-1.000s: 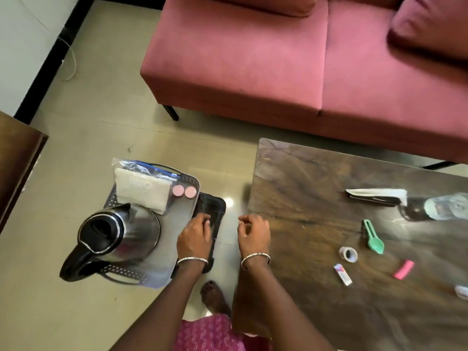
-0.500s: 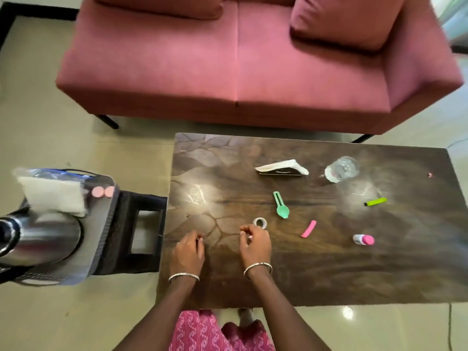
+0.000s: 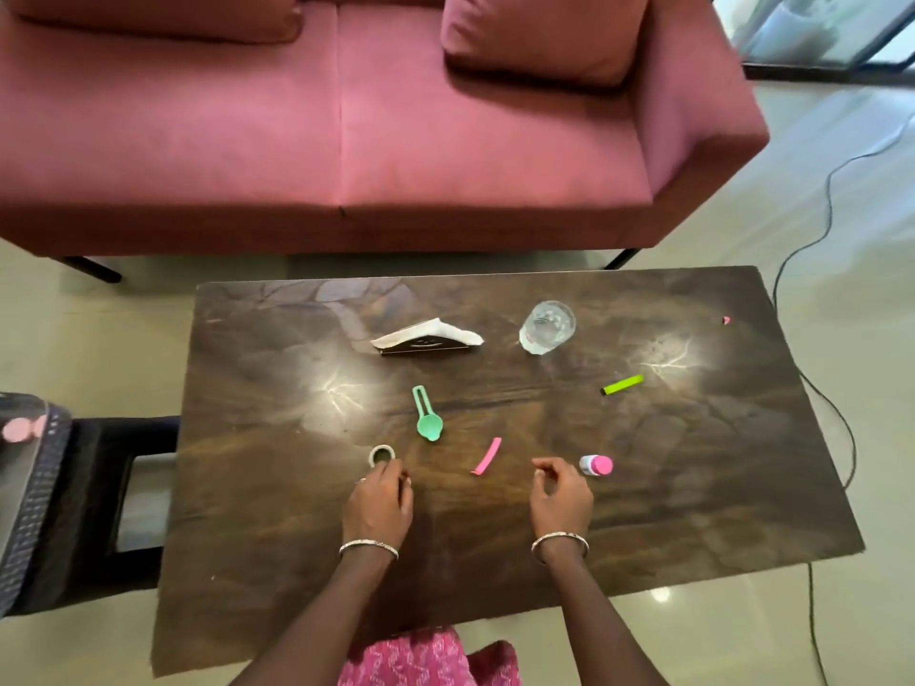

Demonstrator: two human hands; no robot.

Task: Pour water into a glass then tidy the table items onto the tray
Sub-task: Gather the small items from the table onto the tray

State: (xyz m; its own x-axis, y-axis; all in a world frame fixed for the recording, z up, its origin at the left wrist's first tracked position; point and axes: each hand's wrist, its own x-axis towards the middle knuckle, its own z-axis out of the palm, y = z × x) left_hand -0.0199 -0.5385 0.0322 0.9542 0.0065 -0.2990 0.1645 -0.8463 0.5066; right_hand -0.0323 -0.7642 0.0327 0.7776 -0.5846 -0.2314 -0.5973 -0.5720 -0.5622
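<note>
Most tidying is left, I judge; glass (image 3: 547,326) looks filled. Left grip (image 3: 379,502) curls at ring (image 3: 381,455), hold I cannot tell; right grip (image 3: 562,500) loose, empty, just beside bottle (image 3: 596,465).

Left hand (image 3: 379,497) at tape ring (image 3: 381,455), right hand (image 3: 562,495) beside bottle (image 3: 596,464)

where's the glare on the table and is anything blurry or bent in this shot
Head view: two starburst glare spots on the table, one left of the green spoon, one right of the glass; the wide-angle lens bows the table edges; the tray at the left frame edge is soft and smeared.
</note>
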